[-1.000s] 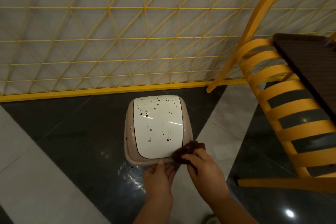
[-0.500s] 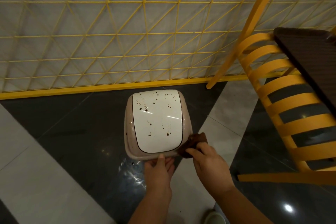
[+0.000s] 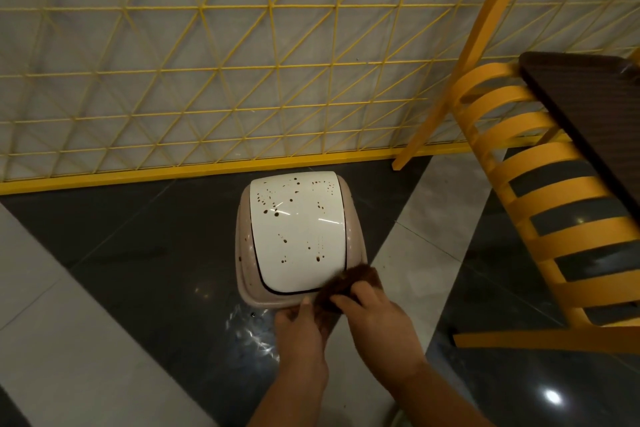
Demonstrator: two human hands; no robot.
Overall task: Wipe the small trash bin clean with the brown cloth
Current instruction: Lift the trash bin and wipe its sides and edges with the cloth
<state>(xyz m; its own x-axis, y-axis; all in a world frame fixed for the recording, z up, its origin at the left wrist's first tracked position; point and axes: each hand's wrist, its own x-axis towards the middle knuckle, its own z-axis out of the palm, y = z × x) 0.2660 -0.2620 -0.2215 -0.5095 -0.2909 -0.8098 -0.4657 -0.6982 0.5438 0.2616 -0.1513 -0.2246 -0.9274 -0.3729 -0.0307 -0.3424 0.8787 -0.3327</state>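
Observation:
The small trash bin [image 3: 298, 232] stands on the dark floor, a beige body with a white lid dotted with dark brown spots. My left hand [image 3: 300, 333] grips the bin's near rim, thumb on top. My right hand [image 3: 379, 319] presses the brown cloth [image 3: 349, 284] onto the bin's near right corner, at the lid's edge. Part of the cloth is hidden under my fingers.
A yellow wire fence [image 3: 221, 80] with a yellow base rail runs just behind the bin. A yellow slatted chair [image 3: 540, 184] and a dark table corner [image 3: 588, 107] stand to the right. A crinkled plastic bag edge [image 3: 249, 333] shows under the bin's front.
My right hand with the cloth shifted slightly along the bin's near right corner. The left hand stays on the front rim. The view tilted a little.

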